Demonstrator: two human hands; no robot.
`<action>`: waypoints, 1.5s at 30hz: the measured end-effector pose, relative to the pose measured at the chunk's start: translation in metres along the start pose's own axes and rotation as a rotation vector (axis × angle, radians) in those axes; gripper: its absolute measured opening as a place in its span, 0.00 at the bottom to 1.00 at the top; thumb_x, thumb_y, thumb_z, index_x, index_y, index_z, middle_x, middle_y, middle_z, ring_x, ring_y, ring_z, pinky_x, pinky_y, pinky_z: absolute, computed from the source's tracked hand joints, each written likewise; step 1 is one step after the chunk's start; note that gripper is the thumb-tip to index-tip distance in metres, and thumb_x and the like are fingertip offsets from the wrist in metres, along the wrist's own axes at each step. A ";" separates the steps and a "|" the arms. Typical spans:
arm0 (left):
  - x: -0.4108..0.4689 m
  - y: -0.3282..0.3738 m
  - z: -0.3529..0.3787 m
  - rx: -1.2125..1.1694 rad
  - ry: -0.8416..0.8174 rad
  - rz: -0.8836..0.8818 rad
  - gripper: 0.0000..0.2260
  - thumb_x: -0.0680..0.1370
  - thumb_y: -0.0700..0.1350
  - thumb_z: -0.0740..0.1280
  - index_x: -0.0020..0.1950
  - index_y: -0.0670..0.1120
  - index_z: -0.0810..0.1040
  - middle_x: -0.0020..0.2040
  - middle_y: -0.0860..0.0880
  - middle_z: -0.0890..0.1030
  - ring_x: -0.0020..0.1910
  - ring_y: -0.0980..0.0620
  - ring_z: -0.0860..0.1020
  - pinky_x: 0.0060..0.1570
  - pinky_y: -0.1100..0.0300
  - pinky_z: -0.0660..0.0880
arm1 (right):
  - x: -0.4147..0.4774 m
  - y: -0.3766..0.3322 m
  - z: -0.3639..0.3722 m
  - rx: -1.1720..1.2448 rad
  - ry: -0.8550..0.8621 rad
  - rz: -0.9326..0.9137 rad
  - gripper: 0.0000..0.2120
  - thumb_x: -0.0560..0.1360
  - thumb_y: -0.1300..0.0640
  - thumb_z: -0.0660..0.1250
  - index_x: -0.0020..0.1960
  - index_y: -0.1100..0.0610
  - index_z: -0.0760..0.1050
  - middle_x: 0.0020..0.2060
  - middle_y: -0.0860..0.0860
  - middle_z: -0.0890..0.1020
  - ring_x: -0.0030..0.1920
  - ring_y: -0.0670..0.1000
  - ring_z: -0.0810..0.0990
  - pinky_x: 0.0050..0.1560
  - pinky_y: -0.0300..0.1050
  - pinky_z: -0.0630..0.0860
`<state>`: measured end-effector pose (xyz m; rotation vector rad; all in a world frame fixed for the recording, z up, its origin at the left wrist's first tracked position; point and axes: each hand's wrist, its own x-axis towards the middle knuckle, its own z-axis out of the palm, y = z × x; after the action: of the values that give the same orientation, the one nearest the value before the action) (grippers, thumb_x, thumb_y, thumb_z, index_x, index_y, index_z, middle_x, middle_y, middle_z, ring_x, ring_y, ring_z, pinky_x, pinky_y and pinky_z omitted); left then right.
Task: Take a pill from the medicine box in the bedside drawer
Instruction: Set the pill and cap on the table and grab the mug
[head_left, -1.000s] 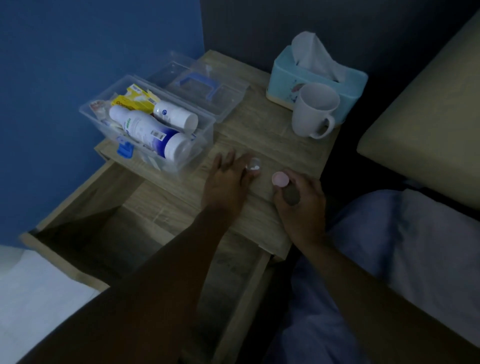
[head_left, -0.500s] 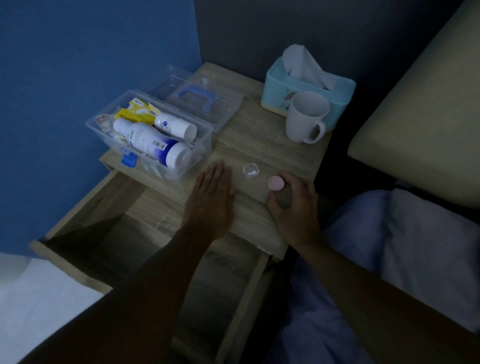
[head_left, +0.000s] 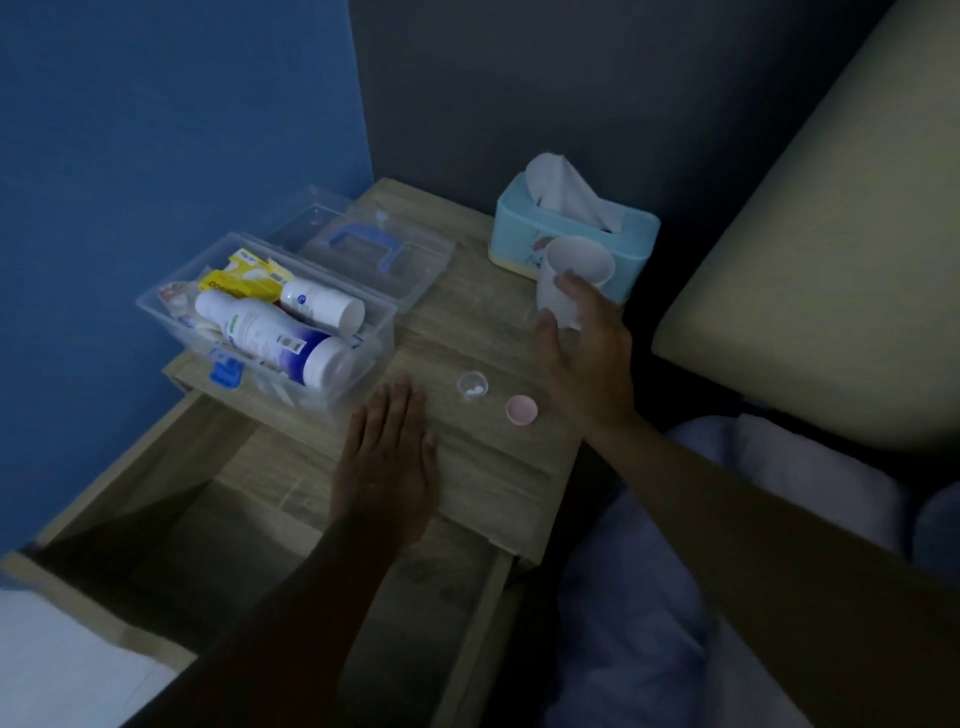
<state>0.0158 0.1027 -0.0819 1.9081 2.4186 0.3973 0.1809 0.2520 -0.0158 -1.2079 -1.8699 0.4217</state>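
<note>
White pills (head_left: 473, 391) are already set out in a small clear round cap (head_left: 472, 386) at frame centre; swallowing remains. The white mug (head_left: 570, 280) is clasped by the right hand (head_left: 587, 358); the left hand (head_left: 387, 467) lies flat, open.

Low light, everything reads dim and blue-tinted.
Wall (head_left: 156, 130): saturated blue on the left, dark grey-blue panel (head_left: 519, 93) on the right.
Bedside table (head_left: 483, 322): pale wood grain, same finish on the open drawer (head_left: 171, 467).
Medicine box (head_left: 374, 338): clear plastic, blue latch (head_left: 224, 373); its lid (head_left: 363, 244) is clear with a blue handle.
Inside it: white bottles with blue bands (head_left: 270, 332), yellow packet (head_left: 244, 275).
Small cup (head_left: 471, 386): clear, white pills inside.
Cap (head_left: 521, 409): pink.
Mug (head_left: 569, 275): white.
Tissue box (head_left: 566, 234): light teal with a small print, cream base strip, white tissue.
Headboard (head_left: 831, 260): beige.
Bedding (head_left: 649, 597): pale lavender-blue.
</note>
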 end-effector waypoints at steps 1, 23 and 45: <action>0.000 0.000 0.001 -0.003 0.011 0.005 0.25 0.81 0.51 0.51 0.76 0.42 0.64 0.76 0.41 0.65 0.76 0.44 0.62 0.74 0.46 0.58 | 0.012 -0.001 0.001 -0.014 -0.028 0.022 0.23 0.77 0.57 0.66 0.71 0.59 0.68 0.68 0.57 0.73 0.67 0.54 0.72 0.66 0.46 0.71; 0.000 0.001 0.001 -0.004 0.005 -0.017 0.26 0.81 0.52 0.48 0.77 0.43 0.61 0.77 0.43 0.62 0.77 0.45 0.59 0.75 0.47 0.56 | 0.075 0.024 0.021 -0.335 -0.033 0.348 0.39 0.65 0.42 0.76 0.69 0.57 0.66 0.66 0.55 0.65 0.63 0.54 0.71 0.55 0.46 0.74; 0.001 -0.002 0.004 0.009 0.000 -0.008 0.25 0.82 0.52 0.49 0.77 0.44 0.60 0.77 0.43 0.62 0.78 0.46 0.58 0.75 0.47 0.55 | 0.041 -0.011 0.002 -0.109 -0.191 0.138 0.41 0.59 0.44 0.81 0.67 0.57 0.73 0.60 0.53 0.72 0.61 0.52 0.73 0.58 0.42 0.70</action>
<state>0.0144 0.1041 -0.0856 1.9012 2.4312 0.3868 0.1660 0.2826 0.0095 -1.4183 -1.9992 0.5329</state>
